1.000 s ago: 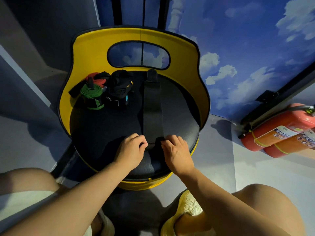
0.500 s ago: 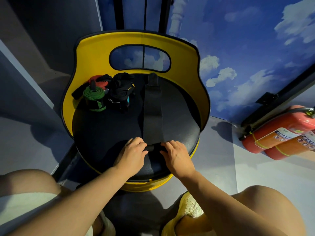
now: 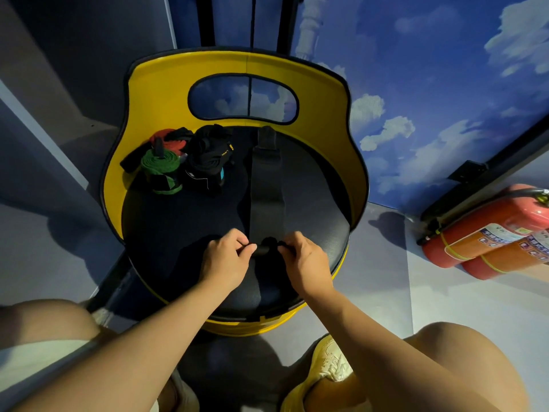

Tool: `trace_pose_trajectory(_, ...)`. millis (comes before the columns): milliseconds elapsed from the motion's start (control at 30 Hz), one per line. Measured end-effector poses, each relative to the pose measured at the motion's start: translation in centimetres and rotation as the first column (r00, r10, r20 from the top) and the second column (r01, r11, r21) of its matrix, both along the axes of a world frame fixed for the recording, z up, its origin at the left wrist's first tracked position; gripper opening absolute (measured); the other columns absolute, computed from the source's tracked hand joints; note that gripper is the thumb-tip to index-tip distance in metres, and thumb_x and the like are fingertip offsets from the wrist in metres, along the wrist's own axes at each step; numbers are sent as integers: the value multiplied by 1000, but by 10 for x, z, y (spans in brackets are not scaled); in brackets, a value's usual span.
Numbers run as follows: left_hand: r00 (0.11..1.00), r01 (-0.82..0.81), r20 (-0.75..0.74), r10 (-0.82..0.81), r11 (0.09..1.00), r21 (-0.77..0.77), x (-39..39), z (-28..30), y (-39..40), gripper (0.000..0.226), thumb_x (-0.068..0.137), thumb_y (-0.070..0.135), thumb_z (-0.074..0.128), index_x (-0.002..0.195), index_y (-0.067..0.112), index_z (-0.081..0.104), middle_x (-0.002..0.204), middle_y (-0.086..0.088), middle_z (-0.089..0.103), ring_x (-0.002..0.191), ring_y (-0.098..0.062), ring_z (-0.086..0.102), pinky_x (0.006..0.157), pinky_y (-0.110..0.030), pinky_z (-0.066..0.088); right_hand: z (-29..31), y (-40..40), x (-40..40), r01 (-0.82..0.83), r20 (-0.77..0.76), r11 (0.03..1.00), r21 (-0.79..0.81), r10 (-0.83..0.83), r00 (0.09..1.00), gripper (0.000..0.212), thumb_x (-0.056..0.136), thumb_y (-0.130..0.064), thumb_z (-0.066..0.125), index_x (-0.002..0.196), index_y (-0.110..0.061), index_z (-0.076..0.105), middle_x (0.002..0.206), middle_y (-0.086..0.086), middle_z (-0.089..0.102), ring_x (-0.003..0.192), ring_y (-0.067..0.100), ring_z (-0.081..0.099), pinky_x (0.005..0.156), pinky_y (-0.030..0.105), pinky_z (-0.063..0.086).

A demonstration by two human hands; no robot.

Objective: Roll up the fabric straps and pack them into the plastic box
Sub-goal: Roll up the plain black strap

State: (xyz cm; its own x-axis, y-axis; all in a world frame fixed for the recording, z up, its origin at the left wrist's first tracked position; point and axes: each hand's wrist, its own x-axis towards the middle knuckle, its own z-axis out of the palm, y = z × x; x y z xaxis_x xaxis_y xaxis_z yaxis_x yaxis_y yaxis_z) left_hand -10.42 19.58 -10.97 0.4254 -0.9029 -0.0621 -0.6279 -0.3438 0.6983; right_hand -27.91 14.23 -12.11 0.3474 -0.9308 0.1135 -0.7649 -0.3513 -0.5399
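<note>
A long black fabric strap point(image 3: 266, 185) lies flat down the middle of the black seat of a yellow chair point(image 3: 166, 93). Its near end is wound into a small tight roll point(image 3: 265, 248). My left hand point(image 3: 226, 260) pinches the roll's left end and my right hand point(image 3: 306, 258) pinches its right end. At the seat's back left stand a rolled green strap point(image 3: 162, 171), a red strap point(image 3: 162, 137) behind it and a bundle of black straps point(image 3: 208, 162). No plastic box is in view.
Two red fire extinguishers point(image 3: 487, 233) lie on the floor at the right by a sky-painted wall point(image 3: 430, 84). My knees and a yellow shoe point(image 3: 329, 364) are just in front of the chair. A dark wall stands at the left.
The strap's near end has been wound up into a small roll between my fingers. Both hands have shifted slightly away from me along the seat.
</note>
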Motion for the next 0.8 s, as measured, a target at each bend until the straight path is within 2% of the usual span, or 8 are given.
trace_pose_trajectory(67, 999, -31, -19, 31, 999, 12, 0, 0, -2, 14, 93, 35, 71, 91, 24, 64, 80, 10, 65, 80, -19, 62, 62, -29, 48, -1, 0, 1, 43, 36, 999, 19, -43, 998, 15, 101, -29, 58, 101, -14, 61, 93, 4, 69, 79, 24, 61, 71, 39, 55)
trace_pose_trajectory(200, 998, -53, -30, 52, 998, -35, 3, -4, 0, 16, 89, 41, 74, 87, 25, 75, 79, 6, 70, 83, -23, 65, 65, -35, 55, -4, 5, 2, 52, 82, 998, 22, -54, 995, 20, 102, -31, 55, 102, -15, 67, 93, 3, 69, 80, 21, 63, 74, 40, 57)
trace_pose_trajectory(267, 999, -26, -36, 25, 999, -40, 2, -4, 3, 21, 88, 42, 75, 96, 22, 77, 89, 6, 72, 90, -19, 65, 70, -33, 53, -4, 9, 0, 23, 82, 1000, 16, -25, 996, 18, 99, -29, 58, 105, -15, 68, 96, 2, 70, 84, 20, 65, 76, 37, 56)
trace_pose_trajectory(333, 999, 22, -37, -22, 1000, 0, 1, -4, 7, 27, 87, 40, 77, 107, 22, 73, 102, 5, 69, 101, -16, 57, 78, -30, 46, -3, 13, -2, -4, 69, 999, 42, 1, 998, 20, 94, -20, 63, 112, -12, 67, 105, 3, 70, 95, 22, 65, 82, 33, 55)
trace_pose_trajectory(433, 998, 50, -37, -48, 998, 45, 0, -4, 10, 27, 88, 31, 76, 111, 20, 67, 108, -3, 64, 109, -24, 55, 79, -32, 44, 0, 10, -3, 9, 60, 996, 90, -14, 998, 25, 90, -12, 70, 114, -11, 66, 112, 4, 68, 100, 23, 64, 86, 30, 52)
trace_pose_trajectory(567, 998, 68, 2, -68, 998, 3, -1, -3, 17, 21, 90, 26, 75, 107, 15, 68, 100, 2, 60, 101, -22, 58, 75, -30, 43, 5, 6, -6, -18, 32, 993, 119, 15, 999, 25, 89, -13, 74, 112, -12, 67, 110, 4, 69, 98, 22, 63, 83, 26, 50)
trace_pose_trajectory(800, 996, 85, -18, -84, 996, 14, 2, -5, 30, 18, 91, 30, 73, 105, 19, 70, 94, 6, 66, 97, -16, 63, 83, -33, 54, 3, 17, -13, -123, -5, 989, 84, 123, 992, 22, 94, -18, 66, 115, -13, 64, 110, 5, 66, 99, 25, 62, 83, 35, 53)
